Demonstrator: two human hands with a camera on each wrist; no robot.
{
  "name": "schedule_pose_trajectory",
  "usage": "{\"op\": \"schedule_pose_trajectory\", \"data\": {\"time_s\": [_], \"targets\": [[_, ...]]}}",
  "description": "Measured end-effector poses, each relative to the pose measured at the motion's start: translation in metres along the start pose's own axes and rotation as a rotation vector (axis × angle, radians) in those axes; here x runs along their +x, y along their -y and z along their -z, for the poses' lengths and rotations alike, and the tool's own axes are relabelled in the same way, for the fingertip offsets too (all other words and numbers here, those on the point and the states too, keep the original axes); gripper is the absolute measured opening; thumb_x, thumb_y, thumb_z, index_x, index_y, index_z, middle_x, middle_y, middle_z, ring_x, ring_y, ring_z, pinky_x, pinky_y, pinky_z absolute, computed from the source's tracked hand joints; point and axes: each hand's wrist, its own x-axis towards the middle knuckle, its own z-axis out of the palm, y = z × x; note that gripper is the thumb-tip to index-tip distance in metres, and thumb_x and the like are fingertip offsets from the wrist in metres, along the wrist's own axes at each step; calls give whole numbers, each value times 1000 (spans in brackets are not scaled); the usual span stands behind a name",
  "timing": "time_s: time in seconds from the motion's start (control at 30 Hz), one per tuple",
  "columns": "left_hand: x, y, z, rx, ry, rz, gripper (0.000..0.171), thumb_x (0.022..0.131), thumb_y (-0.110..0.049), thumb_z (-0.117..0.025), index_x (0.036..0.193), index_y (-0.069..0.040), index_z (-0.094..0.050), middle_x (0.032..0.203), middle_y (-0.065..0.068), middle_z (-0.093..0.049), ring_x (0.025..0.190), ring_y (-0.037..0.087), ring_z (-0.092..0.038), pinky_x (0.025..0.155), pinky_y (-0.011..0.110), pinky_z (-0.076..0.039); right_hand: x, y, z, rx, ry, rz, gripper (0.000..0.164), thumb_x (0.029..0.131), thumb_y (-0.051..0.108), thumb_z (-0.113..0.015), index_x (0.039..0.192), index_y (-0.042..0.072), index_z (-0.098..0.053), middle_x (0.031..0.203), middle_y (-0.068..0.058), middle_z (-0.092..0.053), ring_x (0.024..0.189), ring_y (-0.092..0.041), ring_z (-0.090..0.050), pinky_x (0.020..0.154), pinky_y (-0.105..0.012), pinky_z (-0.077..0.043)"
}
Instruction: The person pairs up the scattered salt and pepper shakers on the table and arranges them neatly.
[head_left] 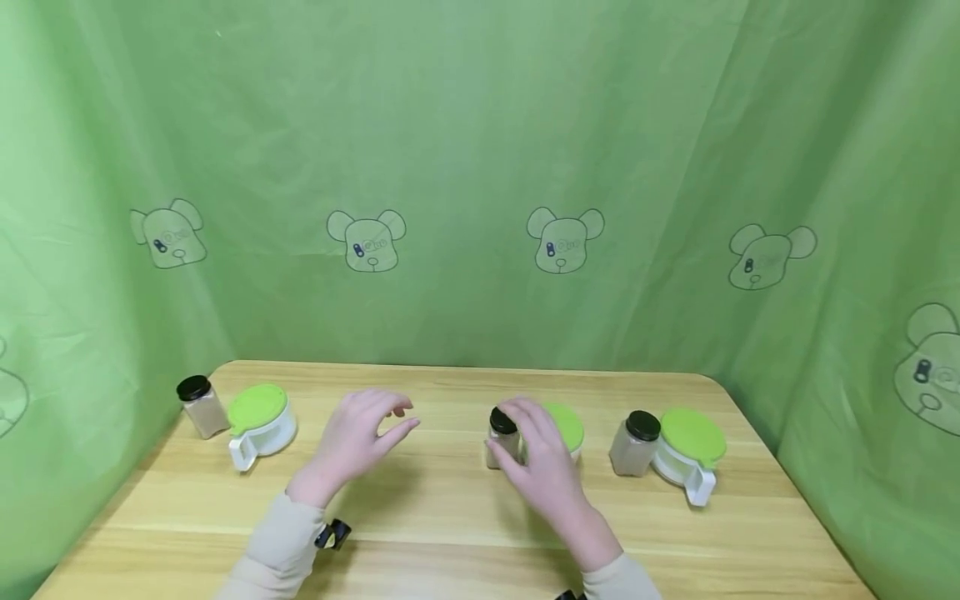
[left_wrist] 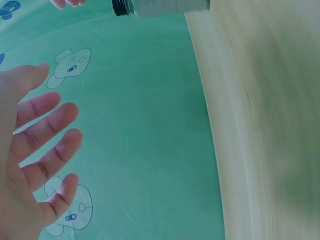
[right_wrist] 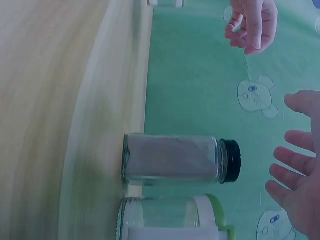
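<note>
In the head view my left hand [head_left: 356, 433] hovers over the table, fingers loosely bent and thumb apart, holding nothing. My right hand [head_left: 546, 467] is above the middle spice jar [head_left: 504, 421], a square clear jar with a black lid and greyish powder. The right wrist view shows a gap between those spread fingers and the upright jar [right_wrist: 172, 157]. Right beside it stands a clear container with a green lid [head_left: 566, 425], partly hidden behind the right hand. Its white handle [right_wrist: 172, 234] shows in the right wrist view.
At the left stand another spice jar [head_left: 204, 410] and a green-lidded container [head_left: 273, 435] with a white handle. A similar jar [head_left: 632, 450] and container [head_left: 678, 467] stand at the right. A green curtain [head_left: 465, 150] surrounds the wooden table [head_left: 420, 550].
</note>
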Motion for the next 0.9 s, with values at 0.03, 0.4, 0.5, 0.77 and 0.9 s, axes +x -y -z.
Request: {"op": "schedule_pose_trajectory", "data": {"time_s": [0.03,0.4,0.5,0.77,0.9], "targets": [[-2,2,2,9,-6,-7,21,81,-29,-77,95,-15,-70,83,-3,-71,80,13,-66,75,38,-50,0,0,-1,3,6,10,52,78,24,-79,122,4,-62,124,-13,-62,120,-32,-57,104,-48,-46],[-20,22,21,84,-6,-76,23,84,-35,-71,96,-15,-70,83,-5,-70,81,14,-64,77,39,-46,5,12,-10,31,71,156,49,80,26,-78,121,4,-63,123,-11,-62,119,-28,-58,102,-44,-48],[-23,29,28,80,-9,-85,23,86,-35,-70,96,-14,-70,83,-4,-71,82,15,-64,78,39,-47,7,16,-14,36,91,182,48,81,27,-77,121,4,-62,123,-10,-62,118,-26,-58,100,-42,-50],[-29,52,48,58,-106,-69,22,87,-29,-69,93,-8,-71,81,3,-71,77,21,-64,73,43,-47,13,29,-24,38,207,255,50,84,32,-72,126,8,-60,125,-7,-61,120,-23,-57,105,-38,-47],[-33,60,58,69,-108,-35,22,84,-26,-72,95,-7,-71,81,4,-71,77,23,-65,74,44,-49,12,39,-32,51,297,265,50,87,34,-70,128,8,-59,127,-6,-60,123,-23,-56,107,-38,-45]]}}
